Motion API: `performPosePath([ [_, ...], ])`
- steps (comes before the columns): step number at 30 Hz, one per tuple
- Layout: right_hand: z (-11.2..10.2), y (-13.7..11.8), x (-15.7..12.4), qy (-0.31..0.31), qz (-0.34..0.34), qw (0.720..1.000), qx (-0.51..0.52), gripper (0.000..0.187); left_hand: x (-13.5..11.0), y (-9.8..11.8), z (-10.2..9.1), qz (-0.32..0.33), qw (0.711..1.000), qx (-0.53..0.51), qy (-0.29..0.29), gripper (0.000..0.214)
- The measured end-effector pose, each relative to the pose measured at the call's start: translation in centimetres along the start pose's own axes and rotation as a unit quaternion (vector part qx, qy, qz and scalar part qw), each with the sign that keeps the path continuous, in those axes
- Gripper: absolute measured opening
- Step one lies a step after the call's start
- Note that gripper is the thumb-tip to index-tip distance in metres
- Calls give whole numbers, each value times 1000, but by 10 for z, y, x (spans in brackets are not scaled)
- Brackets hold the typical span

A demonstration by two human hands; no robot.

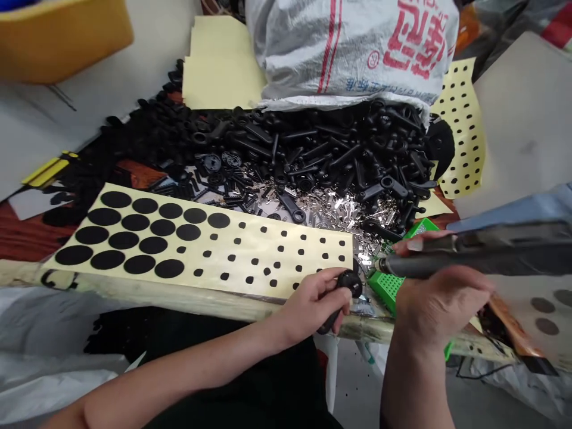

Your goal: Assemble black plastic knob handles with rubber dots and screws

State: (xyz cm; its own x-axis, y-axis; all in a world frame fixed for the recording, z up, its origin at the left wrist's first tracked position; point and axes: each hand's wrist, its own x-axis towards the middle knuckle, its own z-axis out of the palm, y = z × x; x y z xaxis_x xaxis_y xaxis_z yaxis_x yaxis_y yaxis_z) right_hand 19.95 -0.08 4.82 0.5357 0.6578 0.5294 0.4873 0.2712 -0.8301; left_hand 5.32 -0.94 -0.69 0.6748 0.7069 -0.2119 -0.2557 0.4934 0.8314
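My left hand point(315, 304) is closed round a black plastic lever part point(346, 286), held at the table's front edge with its round head up. My right hand point(440, 292) grips a dark electric screwdriver point(473, 256) lying sideways, its tip pointing left toward the part's round head. Just behind the tip sits a green perforated tray point(393, 283), partly hidden by my right hand.
A yellow backing sheet point(286, 250) with large and small black round stickers lies in front. Behind it are a heap of black plastic levers point(322, 149) and loose shiny metal bits point(339, 211). A white woven sack point(353, 47) stands at the back, another dotted sheet point(465, 131) at right.
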Motion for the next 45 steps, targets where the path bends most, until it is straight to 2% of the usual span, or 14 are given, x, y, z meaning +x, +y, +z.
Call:
performPosePath([
  [3,-13,-4,-11,-46,-33,976,-211,51,-14,12,-6,6,1000,-10,21,56],
  [6,-21,-18,-35,-16,-31,932,-361,53,-27,18,-11,6,997,-9,73,62],
  [7,-20,-22,-45,-29,-16,935,-353,47,-30,18,-13,8,996,-8,87,60],
  [9,-12,-27,-64,-126,-19,956,-264,35,-36,18,-15,14,995,-9,102,57],
  [10,-6,-26,-72,-186,-22,958,-216,34,-39,17,-16,21,994,-10,106,56],
  [12,9,-22,-82,-255,-46,951,-166,34,-43,15,-17,42,993,-2,113,53],
  [17,29,-11,-86,-296,-154,925,-181,23,-54,14,-25,62,991,35,111,48],
  [24,36,-19,-86,-371,-178,902,-130,23,-66,18,-41,40,996,14,82,40],
  [28,37,-20,-81,-439,-194,870,-114,29,-74,22,-46,21,996,42,75,32],
  [31,36,-21,-76,-479,-213,844,-109,31,-79,25,-51,9,996,55,65,35],
  [34,36,-23,-73,-503,-238,825,-96,35,-82,27,-57,-1,997,66,40,44],
  [37,37,-22,-73,-512,-230,823,-88,35,-84,26,-62,-6,998,50,28,47],
  [41,39,-17,-78,-503,-147,850,-60,31,-83,19,-63,6,998,-26,57,44],
  [45,39,-11,-86,-439,-72,895,-29,35,-81,16,-60,21,994,-56,90,36],
])
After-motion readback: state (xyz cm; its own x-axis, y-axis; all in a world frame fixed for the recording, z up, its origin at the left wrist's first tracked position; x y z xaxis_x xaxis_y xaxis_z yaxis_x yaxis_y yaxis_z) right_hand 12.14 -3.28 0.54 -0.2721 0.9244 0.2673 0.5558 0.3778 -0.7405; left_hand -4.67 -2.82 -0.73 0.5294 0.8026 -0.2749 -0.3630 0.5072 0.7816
